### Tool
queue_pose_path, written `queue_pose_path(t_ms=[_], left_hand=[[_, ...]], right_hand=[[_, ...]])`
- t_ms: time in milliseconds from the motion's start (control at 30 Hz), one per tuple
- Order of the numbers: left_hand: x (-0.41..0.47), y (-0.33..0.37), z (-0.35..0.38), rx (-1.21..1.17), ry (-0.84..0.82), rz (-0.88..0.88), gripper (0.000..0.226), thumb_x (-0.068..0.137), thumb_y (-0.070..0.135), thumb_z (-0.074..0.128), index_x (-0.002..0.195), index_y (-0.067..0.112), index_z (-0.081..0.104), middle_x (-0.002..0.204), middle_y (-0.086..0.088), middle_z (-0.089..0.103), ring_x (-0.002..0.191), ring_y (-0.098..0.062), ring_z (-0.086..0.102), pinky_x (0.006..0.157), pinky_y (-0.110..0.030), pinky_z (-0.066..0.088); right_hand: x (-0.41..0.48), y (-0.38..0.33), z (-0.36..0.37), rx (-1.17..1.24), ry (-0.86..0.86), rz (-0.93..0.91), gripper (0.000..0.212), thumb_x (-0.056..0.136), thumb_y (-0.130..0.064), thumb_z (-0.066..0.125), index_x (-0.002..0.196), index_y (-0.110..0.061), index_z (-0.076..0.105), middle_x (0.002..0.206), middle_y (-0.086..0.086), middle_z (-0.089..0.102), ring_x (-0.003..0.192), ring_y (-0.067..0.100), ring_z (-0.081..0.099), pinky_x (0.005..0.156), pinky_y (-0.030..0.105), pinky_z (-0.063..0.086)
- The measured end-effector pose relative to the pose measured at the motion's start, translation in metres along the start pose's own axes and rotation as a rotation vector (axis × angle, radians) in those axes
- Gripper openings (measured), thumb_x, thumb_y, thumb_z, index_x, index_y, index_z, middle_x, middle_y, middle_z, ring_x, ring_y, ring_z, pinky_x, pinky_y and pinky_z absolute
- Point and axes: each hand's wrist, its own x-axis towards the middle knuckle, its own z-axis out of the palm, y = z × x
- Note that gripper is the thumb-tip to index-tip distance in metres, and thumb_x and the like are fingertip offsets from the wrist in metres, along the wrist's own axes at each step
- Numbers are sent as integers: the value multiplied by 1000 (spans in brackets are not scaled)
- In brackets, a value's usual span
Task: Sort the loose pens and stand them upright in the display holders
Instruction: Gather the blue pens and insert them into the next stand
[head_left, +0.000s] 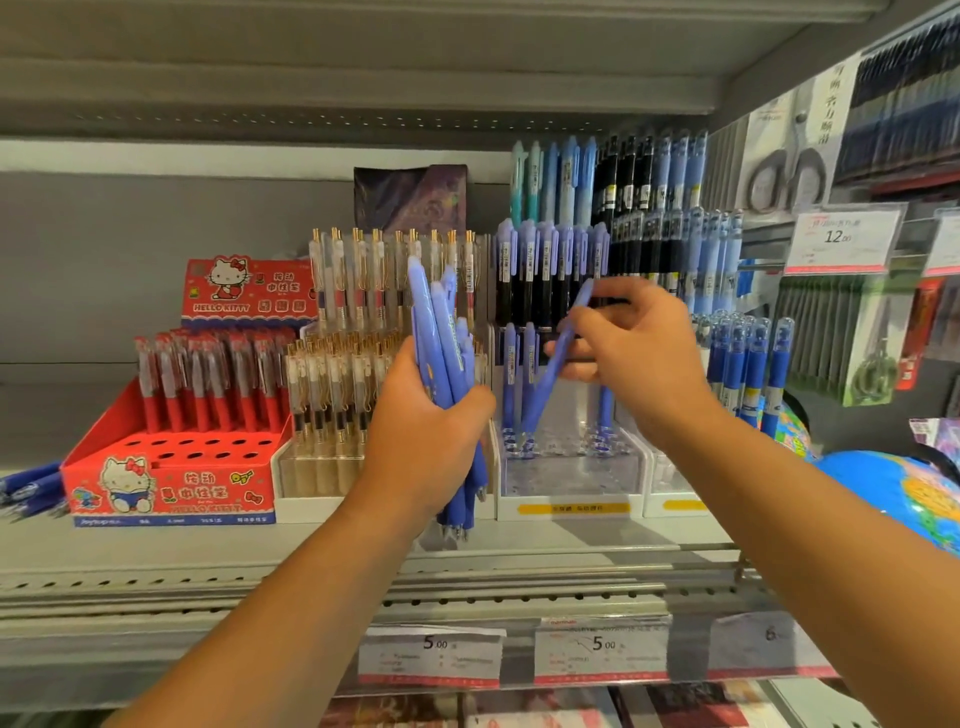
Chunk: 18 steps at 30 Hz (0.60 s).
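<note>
Nearest, the left hand (431, 415) grips a bundle of lilac pens (441, 332) upright before the shelf (156, 551), while the right hand (631, 348) pinches a single pen (553, 364), tilted, its tip low in the clear holder (569, 480). As this pen leans, it may miss its hole or knock the standing pens (511, 374), and the full bundle could slip.

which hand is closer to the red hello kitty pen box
Left. The left hand, gripping a bundle of blue pens, is right of the red Hello Kitty box; the right hand, pinching a single pen, is farther right, before the clear holder.
</note>
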Motion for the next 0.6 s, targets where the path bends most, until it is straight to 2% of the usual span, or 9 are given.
queue_pose_path(t_ms=[67,133,267,367,600], left_hand=[[0,-1,0,6,-10,1,49,90,6,63,103,53,52,67,19,60,56,-4,58,57,-26,52],[1,-1,0,4,-14,-4,48,91,7,63,103,52,52,66,22,61,55,-2,57,54,-20,51],[1,-2,1,-12,-4,-32,45,91,7,64,118,41,52,62,22,60,51,-3,53,52,-24,53],[0,0,1,-13,-2,-46,46,91,7,64,127,33,51,61,22,60,50,-2,53,51,-25,53],[0,2,2,-10,-13,-36,44,91,8,63,120,39,53,62,20,59,53,-5,54,55,-28,54]], right_hand=[[6,2,-7,-202,49,-96,22,96,-10,61,111,-24,55,87,6,70,74,17,73,59,28,60],[11,5,-9,-316,77,-150,22,96,-15,62,113,-26,53,88,2,69,75,16,71,60,30,61],[15,11,-4,-459,83,-205,22,96,-19,62,112,-29,51,86,-7,67,76,14,69,69,42,62],[14,16,1,-510,53,-196,26,95,-21,64,119,-24,54,85,-8,66,80,13,67,72,43,61],[12,29,2,-679,-81,-146,23,95,-22,65,115,-19,55,81,-1,66,76,16,66,74,42,60]])
